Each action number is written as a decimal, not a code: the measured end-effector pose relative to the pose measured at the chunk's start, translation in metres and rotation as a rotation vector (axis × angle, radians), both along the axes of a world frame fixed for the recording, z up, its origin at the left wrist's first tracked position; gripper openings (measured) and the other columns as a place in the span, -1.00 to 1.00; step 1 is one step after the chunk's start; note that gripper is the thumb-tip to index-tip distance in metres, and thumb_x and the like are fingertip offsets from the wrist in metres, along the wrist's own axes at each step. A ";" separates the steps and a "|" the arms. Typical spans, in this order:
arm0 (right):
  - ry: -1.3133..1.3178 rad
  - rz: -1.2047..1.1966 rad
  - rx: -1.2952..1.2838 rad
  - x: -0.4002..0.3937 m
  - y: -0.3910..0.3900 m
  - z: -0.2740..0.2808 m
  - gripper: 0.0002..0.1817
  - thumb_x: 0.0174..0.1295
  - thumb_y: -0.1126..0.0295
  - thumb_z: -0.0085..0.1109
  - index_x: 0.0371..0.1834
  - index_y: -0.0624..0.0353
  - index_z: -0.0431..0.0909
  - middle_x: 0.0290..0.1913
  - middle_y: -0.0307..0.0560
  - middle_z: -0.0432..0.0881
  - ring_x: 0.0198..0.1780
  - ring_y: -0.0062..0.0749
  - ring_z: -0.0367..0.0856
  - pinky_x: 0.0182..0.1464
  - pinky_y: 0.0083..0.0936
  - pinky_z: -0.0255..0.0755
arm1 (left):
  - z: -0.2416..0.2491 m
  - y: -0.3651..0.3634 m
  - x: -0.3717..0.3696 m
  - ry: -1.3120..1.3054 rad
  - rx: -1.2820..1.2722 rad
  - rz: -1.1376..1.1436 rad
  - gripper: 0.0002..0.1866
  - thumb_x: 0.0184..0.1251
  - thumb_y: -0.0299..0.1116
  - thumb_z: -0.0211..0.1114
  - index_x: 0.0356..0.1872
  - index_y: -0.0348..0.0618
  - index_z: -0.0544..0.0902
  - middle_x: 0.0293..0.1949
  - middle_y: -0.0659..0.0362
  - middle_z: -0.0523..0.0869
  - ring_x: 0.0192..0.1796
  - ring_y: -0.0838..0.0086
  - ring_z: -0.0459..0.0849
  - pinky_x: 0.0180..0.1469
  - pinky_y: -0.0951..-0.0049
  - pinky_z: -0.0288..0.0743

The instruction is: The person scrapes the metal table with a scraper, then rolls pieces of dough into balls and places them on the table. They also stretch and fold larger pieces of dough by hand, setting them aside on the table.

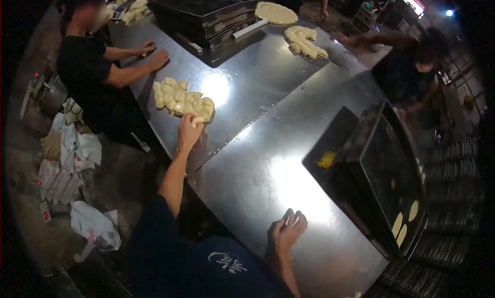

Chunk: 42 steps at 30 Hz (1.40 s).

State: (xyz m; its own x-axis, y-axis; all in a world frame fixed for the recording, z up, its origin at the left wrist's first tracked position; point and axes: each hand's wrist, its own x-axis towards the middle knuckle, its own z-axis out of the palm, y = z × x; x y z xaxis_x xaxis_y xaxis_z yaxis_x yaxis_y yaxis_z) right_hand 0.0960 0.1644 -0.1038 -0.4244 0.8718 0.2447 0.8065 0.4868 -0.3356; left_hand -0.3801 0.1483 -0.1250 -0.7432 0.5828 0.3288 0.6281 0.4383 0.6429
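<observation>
A lumpy heap of pale dough (178, 98) lies on the metal table (247, 166), left of centre. My left hand (190, 130) is at the heap's near edge, its fingers closed on a small bit of dough that touches the rest. Lower down, my right hand (289, 231) rests on the bare metal with its fingers apart and nothing in them. The dough near my left hand has an uneven, folded surface.
Stacked black trays (206, 14) stand at the back; more trays (392, 174) at the right hold flat dough pieces (413, 211). Further dough (304, 42) lies at the far edge. One person (82, 56) stands left, another (412, 66) right. Bags (95, 226) lie on the floor.
</observation>
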 end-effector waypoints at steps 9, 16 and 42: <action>0.586 0.192 -0.393 0.058 -0.036 0.011 -0.44 0.28 0.33 0.25 0.33 0.28 0.40 0.27 0.23 0.45 0.34 0.08 0.37 0.36 -0.06 0.29 | 0.010 -0.057 0.318 -1.549 0.087 -0.405 -0.63 0.36 -0.30 0.27 0.11 -0.22 0.50 -0.05 0.15 0.61 -0.06 0.43 0.62 -0.01 0.36 0.59; 0.854 -0.096 -0.377 0.133 -0.065 0.036 -0.50 0.28 0.48 0.18 0.30 0.33 0.43 0.00 0.14 0.64 0.03 -0.13 0.64 0.06 -0.40 0.53 | 0.041 -0.057 0.459 -1.477 0.028 -0.698 -0.56 0.45 -0.25 0.25 0.19 -0.30 0.43 0.06 0.07 0.54 0.17 0.28 0.53 0.29 0.13 0.47; 0.168 -0.012 0.175 0.057 -0.070 -0.026 -0.79 0.19 0.31 0.25 -0.27 0.24 0.54 -0.23 0.11 0.56 -0.11 -0.05 0.47 -0.04 -0.14 0.34 | -0.035 -0.049 0.298 0.276 -0.045 -0.926 -0.82 0.25 -0.23 0.32 -0.26 -0.09 0.64 -0.22 0.02 0.62 -0.08 0.05 0.53 0.06 -0.01 0.36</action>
